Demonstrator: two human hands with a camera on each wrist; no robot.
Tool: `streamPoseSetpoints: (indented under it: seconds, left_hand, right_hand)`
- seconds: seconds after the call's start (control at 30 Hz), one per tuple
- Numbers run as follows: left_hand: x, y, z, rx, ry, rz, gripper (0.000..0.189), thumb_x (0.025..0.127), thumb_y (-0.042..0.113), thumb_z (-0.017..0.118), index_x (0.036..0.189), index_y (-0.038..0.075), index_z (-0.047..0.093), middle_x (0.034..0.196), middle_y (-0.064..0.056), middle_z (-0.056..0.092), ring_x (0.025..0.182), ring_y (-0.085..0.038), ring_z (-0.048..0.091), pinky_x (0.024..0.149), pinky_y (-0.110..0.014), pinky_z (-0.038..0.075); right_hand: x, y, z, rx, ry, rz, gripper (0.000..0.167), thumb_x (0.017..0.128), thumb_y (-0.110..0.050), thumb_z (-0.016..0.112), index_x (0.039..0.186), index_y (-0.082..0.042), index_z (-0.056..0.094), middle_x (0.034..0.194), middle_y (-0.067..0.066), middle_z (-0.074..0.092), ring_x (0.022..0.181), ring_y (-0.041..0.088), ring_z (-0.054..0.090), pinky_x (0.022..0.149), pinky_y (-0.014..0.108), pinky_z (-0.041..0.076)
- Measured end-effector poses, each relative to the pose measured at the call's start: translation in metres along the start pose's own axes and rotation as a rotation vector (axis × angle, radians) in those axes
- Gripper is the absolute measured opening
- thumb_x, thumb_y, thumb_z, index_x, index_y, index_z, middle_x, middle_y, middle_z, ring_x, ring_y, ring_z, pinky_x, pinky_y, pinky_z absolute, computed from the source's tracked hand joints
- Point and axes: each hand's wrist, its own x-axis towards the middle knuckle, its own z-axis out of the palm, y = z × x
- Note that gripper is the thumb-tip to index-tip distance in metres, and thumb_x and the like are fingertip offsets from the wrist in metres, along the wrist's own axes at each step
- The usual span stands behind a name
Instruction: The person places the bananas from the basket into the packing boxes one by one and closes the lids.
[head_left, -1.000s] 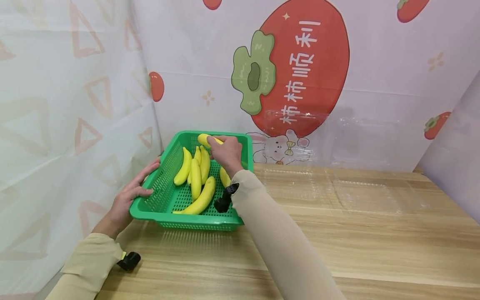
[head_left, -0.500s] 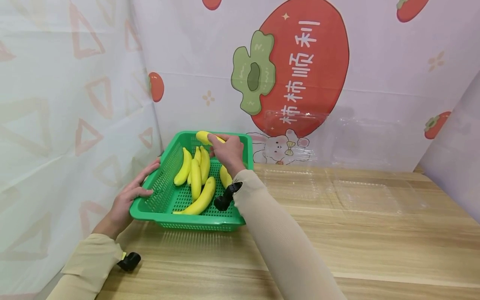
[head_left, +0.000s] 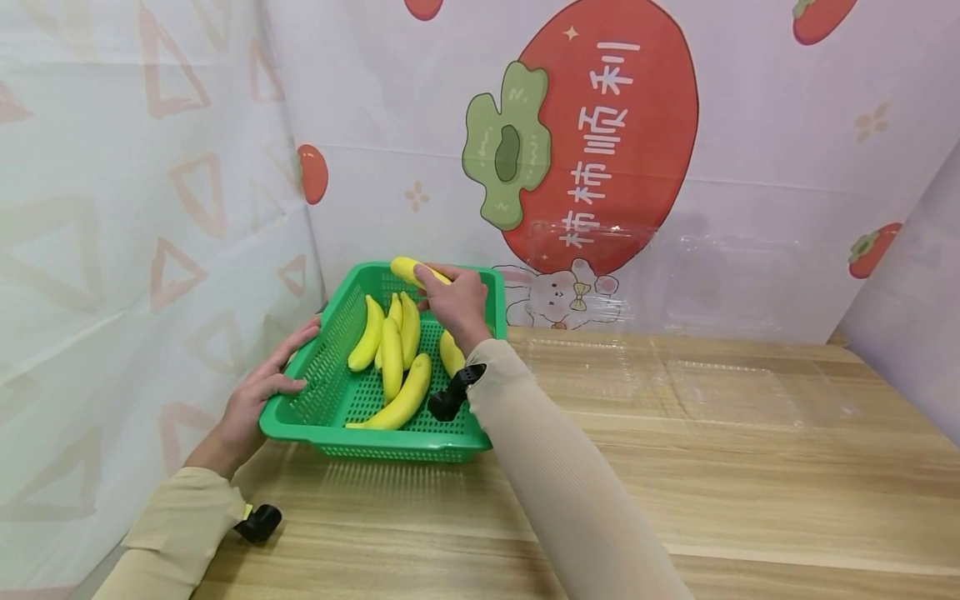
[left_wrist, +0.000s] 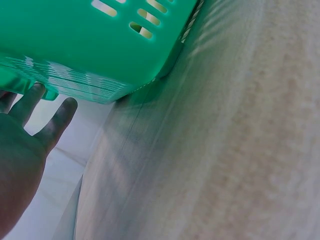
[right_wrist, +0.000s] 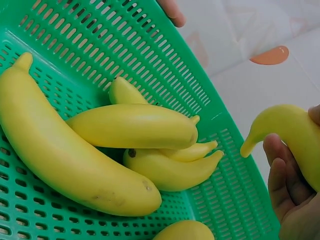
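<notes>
A green plastic basket (head_left: 405, 437) with slotted walls stands on the wooden table and holds several yellow bananas (head_left: 392, 358). At its left rim is my left hand (head_left: 255, 396), thumb over the edge and fingers along the outside. The left wrist view shows those fingers (left_wrist: 60, 117) spread beneath the rim. Over the basket's far right part, my right hand (head_left: 457, 300) grips one banana (head_left: 406, 268) between thumb and fingers. In the right wrist view this held banana (right_wrist: 282, 125) is raised by the rim, stem pointing down. My right forearm hides part of the basket's right side.
Two clear plastic clamshell boxes, a left one (head_left: 581, 367) and a right one (head_left: 738, 392), sit with raised lids on the table (head_left: 712, 500) to the right. A patterned cloth (head_left: 390, 108) hangs behind, and another (head_left: 112, 275) stands close on the left.
My right hand has lifted the held banana slightly, up and a little left. The left hand, the basket and the other bananas look unmoved.
</notes>
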Motion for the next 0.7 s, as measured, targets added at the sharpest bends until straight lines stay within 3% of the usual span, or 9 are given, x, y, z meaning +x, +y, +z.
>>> streamPoseSetpoints:
  seconds: [0.7]
  left_hand:
    - [-0.0003,-0.0004,-0.0003,0.01,0.013,-0.012,0.07,0.105,-0.005,0.034,0.171,0.016,0.023,0.18,0.016,0.01,0.143,0.002,0.038,0.096,-0.015,0.053]
  right_hand:
    - [0.0017,-0.0002,-0.0028,0.017,-0.016,0.016,0.035,0.1,-0.039,0.074,0.129,-0.02,0.079,0.098,0.009,0.082,0.066,0.015,0.073,0.074,0.031,0.063]
